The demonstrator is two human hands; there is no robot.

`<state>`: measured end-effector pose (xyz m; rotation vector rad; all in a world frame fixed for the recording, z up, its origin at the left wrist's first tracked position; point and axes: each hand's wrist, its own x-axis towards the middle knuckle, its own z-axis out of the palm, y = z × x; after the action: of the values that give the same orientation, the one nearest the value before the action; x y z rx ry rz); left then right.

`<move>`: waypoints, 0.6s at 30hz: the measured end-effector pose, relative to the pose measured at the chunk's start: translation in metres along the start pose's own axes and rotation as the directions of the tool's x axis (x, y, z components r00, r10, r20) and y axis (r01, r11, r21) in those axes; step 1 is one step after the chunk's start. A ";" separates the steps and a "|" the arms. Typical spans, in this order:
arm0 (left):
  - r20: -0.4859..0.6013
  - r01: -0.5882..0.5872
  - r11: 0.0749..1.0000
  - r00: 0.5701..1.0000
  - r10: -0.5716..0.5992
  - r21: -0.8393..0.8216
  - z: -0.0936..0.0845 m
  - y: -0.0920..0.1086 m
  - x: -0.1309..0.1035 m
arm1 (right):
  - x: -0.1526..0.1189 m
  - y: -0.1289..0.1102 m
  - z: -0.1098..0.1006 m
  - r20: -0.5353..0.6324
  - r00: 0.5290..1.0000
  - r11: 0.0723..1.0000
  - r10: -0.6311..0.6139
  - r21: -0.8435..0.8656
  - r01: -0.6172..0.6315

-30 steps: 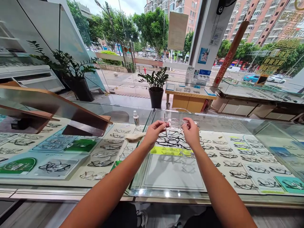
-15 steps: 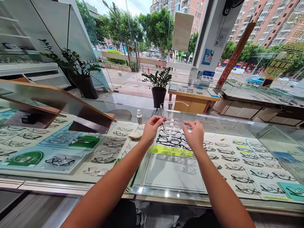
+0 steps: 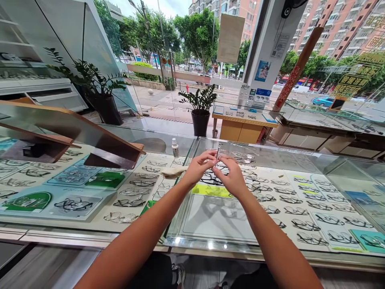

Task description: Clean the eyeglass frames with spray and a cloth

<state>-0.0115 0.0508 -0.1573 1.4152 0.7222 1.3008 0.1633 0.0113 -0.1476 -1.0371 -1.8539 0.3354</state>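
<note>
A pair of clear-looking eyeglasses (image 3: pixel 218 150) is held up over the glass display counter (image 3: pixel 207 241), one dark temple standing upright and a thin one reaching right. My left hand (image 3: pixel 198 167) pinches it between thumb and fingers from the left. From the other side my right hand (image 3: pixel 231 175) closes thumb and fingertips on the same frame, almost touching the left fingertips. The fingers hide most of the lenses. Under the glass, below both hands, lie several dark spectacle frames and a yellow-green strip (image 3: pixel 210 190).
A small white spray bottle (image 3: pixel 175 148) and a beige cloth (image 3: pixel 173 172) are left of my hands. A wooden-edged slanted stand (image 3: pixel 75 128) is at far left. Rows of spectacles (image 3: pixel 306 225) fill the case at right. A potted plant (image 3: pixel 201 120) stands beyond.
My right hand has moved left and come together with my left hand at the eyeglasses. The eyeglasses have turned and moved slightly right and lower.
</note>
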 end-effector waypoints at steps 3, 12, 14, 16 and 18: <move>0.039 0.065 0.998 0.997 -0.065 -0.009 -0.001 0.001 -0.001 | -0.001 -0.003 0.002 0.025 1.000 0.999 0.006 0.041 -0.007; -0.456 -0.055 0.760 0.771 0.444 0.648 -0.056 0.005 0.020 | -0.003 0.002 -0.003 -0.058 0.992 0.992 0.110 0.063 -0.106; -0.570 0.066 0.774 0.716 0.403 0.630 -0.082 -0.005 0.030 | -0.002 0.002 -0.004 -0.064 0.993 0.994 0.102 0.050 -0.099; -0.627 0.156 0.815 0.723 0.290 0.557 -0.104 -0.019 0.038 | -0.002 0.002 -0.004 -0.065 0.993 0.995 0.095 0.037 -0.093; -0.624 0.163 0.864 0.755 0.201 0.476 -0.120 -0.033 0.043 | -0.002 0.003 -0.004 -0.065 0.994 0.996 0.089 0.031 -0.087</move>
<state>-0.1091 0.1337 -0.1890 1.3379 1.6384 1.7350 0.1682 0.0108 -0.1481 -1.1001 -1.7431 0.3742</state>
